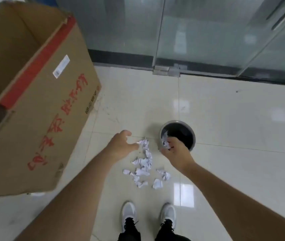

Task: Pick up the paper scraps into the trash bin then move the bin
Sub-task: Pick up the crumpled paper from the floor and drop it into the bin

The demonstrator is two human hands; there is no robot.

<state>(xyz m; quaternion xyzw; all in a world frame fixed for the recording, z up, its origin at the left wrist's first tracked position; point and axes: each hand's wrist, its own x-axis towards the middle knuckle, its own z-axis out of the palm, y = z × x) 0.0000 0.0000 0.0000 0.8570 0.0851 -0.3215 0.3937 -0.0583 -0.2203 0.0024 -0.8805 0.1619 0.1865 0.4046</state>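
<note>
The person stood over a pale tiled floor (225,129), both arms stretched down toward a loose pile of paper scraps (143,166) lying just in front of the white shoes (129,213). The small round trash bin (192,134) sat upright on the tiles just to the right of the pile's far end, its dark inside already holding some white paper.

The right hand (175,153) hung over the bin's near rim, fingers curled around a crumpled scrap — it looked to be the drop-off part of the first step, with the paper not yet let go. The left hand (120,145) was spread loosely, its fingertips at the top end of the pile, touching or nearly touching the nearest scrap; it gripped nothing that could be seen.

Most of the scraps were on the floor, so the gathering step seemed well short of done, and moving the bin had not begun. The next move probably called for the right hand to loosen over the opening while the left pinched up more paper — several trips more, by the look of it. A big cardboard box (39,101) stood to the left, a glass door (207,32) beyond.
</note>
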